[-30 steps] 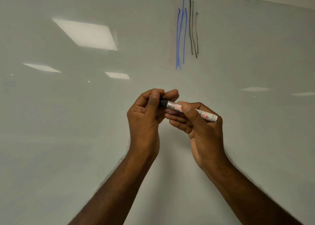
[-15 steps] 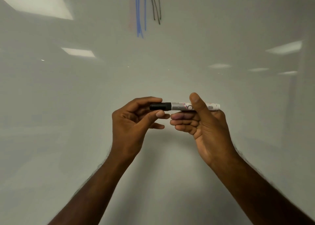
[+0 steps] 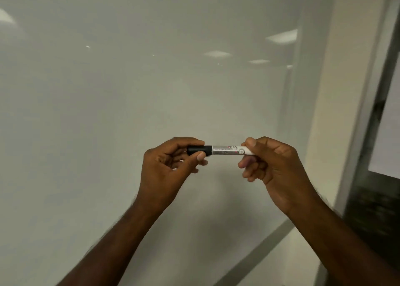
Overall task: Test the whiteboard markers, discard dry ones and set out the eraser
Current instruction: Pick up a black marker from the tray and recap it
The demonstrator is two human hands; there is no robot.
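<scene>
Marker point(image 3: 225, 150) (one), between two hands

The whiteboard point(image 3: 129, 91) fills most of the view, a glossy pale surface that mirrors ceiling lights near its upper right part. Its right edge runs down beside a cream wall point(image 3: 329, 117). A grey strip point(image 3: 255, 257) slants along its bottom edge toward the lower right corner. Nothing is seen resting on that strip.

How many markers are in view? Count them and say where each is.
1. The marker lies level between both hands: left hand pinches its black cap, right hand holds the white end. Others may be out of frame.
</scene>
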